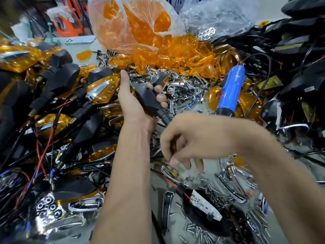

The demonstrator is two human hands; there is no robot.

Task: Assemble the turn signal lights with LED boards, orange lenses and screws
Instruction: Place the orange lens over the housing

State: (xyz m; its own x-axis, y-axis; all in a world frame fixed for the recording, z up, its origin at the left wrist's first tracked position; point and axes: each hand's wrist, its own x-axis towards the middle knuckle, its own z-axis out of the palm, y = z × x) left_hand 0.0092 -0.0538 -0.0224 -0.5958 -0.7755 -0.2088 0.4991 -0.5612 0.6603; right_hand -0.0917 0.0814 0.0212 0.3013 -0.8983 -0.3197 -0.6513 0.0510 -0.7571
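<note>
On the far left we see a big heap of finished turn signal lights with black plastic backs and orange fronts [58, 81], tangled with red and black wires [42, 152]. Next comes our left hand [133, 106]. Its fingers [161, 98] are wrapped around one black plastic turn signal housing [149, 99], which we hold up above the pile, with its ribbed black stem pointing down toward our wrist. Behind it, at the top, a clear plastic bag of orange lenses [130, 27] spills more loose orange lenses [175, 57] onto the counter [79, 50]. Our right hand [191, 140] hangs lower and is blurry. Its fingers curl downward, and we cannot tell if they pinch anything. Under it lie small silver screws [218, 192] and an open black housing with a white LED board [205, 206] inside. Shiny chrome trim pieces [233, 175] lie around them. Further right, a blue electric screwdriver [228, 92] rests on the heap. At the far right sits a pile of black empty housings [302, 50].
</note>
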